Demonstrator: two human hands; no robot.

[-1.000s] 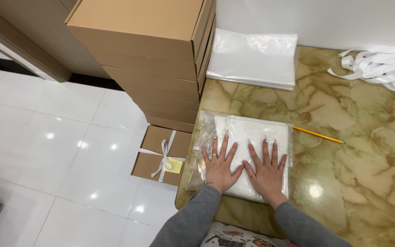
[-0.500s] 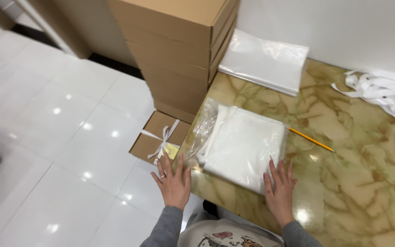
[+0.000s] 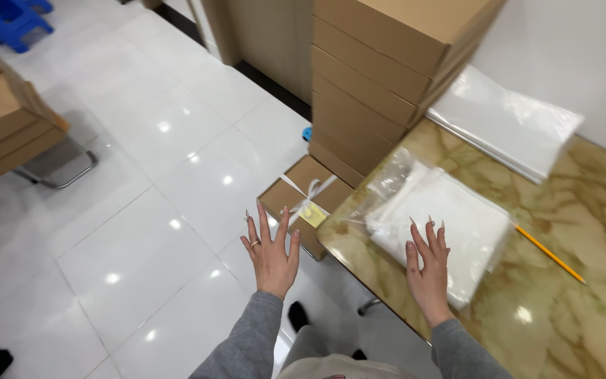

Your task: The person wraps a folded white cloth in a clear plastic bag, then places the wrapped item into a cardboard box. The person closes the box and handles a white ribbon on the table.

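Observation:
My left hand (image 3: 271, 251) hangs in the air over the white floor, fingers spread, empty, just in front of a flat brown box tied with white ribbon (image 3: 301, 203) that lies on the floor. My right hand (image 3: 429, 270) is open too, palm down over the near edge of a white folded item in a clear plastic bag (image 3: 443, 221) on the marbled table (image 3: 562, 309). It is at or just above the bag; I cannot tell if it touches.
A tall stack of brown cardboard boxes (image 3: 380, 77) stands at the table's left end. A pile of clear plastic bags (image 3: 510, 126) lies at the table's back, a yellow pencil (image 3: 548, 254) to the right. More boxes on a cart (image 3: 1, 123) stand far left.
Both hands have lifted off the bagged white item and drawn back. My left hand has swung left off the table, over the floor near the ribboned box. The view has turned left.

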